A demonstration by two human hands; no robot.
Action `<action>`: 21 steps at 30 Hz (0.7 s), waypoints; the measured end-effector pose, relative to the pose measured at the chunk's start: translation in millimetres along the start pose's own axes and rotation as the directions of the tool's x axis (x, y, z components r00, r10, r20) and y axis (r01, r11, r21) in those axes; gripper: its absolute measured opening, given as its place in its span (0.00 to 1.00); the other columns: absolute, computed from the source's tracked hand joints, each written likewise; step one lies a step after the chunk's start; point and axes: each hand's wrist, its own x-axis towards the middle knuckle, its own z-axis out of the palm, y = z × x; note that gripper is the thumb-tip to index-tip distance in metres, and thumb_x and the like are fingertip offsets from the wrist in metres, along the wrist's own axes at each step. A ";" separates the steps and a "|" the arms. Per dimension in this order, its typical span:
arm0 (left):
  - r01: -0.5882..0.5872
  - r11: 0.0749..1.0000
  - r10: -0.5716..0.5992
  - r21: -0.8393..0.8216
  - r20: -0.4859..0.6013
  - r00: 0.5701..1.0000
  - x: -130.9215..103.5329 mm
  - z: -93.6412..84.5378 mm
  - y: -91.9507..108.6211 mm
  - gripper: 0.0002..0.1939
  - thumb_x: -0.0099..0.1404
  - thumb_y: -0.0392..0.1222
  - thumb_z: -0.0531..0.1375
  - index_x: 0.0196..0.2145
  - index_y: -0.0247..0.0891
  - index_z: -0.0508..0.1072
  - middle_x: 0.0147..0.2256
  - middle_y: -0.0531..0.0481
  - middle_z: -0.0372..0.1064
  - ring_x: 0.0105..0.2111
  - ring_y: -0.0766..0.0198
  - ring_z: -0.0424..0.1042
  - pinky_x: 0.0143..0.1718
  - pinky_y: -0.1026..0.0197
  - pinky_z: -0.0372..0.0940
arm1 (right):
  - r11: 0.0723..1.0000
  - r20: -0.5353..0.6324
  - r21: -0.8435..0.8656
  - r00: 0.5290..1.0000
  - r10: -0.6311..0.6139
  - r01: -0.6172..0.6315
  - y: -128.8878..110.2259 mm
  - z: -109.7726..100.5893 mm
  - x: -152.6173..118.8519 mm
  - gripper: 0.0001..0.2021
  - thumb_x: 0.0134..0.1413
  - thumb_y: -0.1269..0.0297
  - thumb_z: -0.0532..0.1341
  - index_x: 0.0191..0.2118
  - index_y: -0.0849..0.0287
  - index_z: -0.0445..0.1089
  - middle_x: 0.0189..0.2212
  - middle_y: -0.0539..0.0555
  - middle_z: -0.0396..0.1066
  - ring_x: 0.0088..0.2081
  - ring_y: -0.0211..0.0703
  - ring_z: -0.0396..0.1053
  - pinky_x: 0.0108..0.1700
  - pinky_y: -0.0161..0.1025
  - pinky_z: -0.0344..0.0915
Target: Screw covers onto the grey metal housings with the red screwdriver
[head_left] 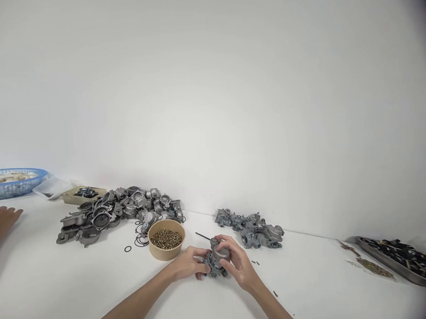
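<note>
A grey metal part point(221, 256) with a rounded cup on top stands on the white table, between my hands. The fingers of my left hand point(190, 264) grip its lower body from the left. My right hand point(239, 266) is wrapped round the cup from the right. A thin dark rod sticks out from the top of the part toward the upper left. Just left of it sits a round tan tub point(167, 254) filled with small brass-coloured screws.
Grey castings point(101, 219) and black rings lie left; more castings point(251, 229) are behind right. Loose screws point(275, 294) are near my right arm. A metal tray point(403, 270) holds black parts. Far left are a blue basket point(13, 191) and another person's hand point(2, 220).
</note>
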 end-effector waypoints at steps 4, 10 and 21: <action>0.003 1.000 -0.003 0.007 0.013 1.000 -0.3 0.3 1.5 0.20 0.57 0.42 0.64 0.48 0.37 0.77 0.31 0.50 0.72 0.24 0.68 0.66 0.32 0.62 0.66 | 0.996 -0.097 0.080 0.995 -0.025 0.033 0.8 6.3 1.9 0.13 0.59 0.51 0.60 0.42 0.54 0.66 0.49 0.62 0.62 0.48 0.55 0.68 0.44 0.44 0.68; 0.012 0.999 -0.011 -0.042 0.014 1.000 3.7 -1.5 -7.8 0.21 0.59 0.45 0.63 0.49 0.35 0.76 0.27 0.52 0.66 0.25 0.67 0.66 0.35 0.59 0.69 | 0.995 -0.046 0.097 0.999 -0.010 0.014 -8.6 7.8 3.1 0.12 0.60 0.52 0.59 0.42 0.54 0.65 0.57 0.64 0.59 0.57 0.59 0.63 0.50 0.47 0.66; -0.031 0.999 0.031 -0.039 0.012 0.999 4.5 -0.9 -8.8 0.21 0.59 0.46 0.64 0.48 0.36 0.77 0.28 0.51 0.67 0.26 0.67 0.64 0.35 0.57 0.70 | 0.993 -0.086 -0.102 0.994 -0.060 0.052 -14.2 9.9 1.0 0.09 0.61 0.55 0.58 0.40 0.54 0.63 0.54 0.64 0.61 0.56 0.59 0.63 0.51 0.49 0.66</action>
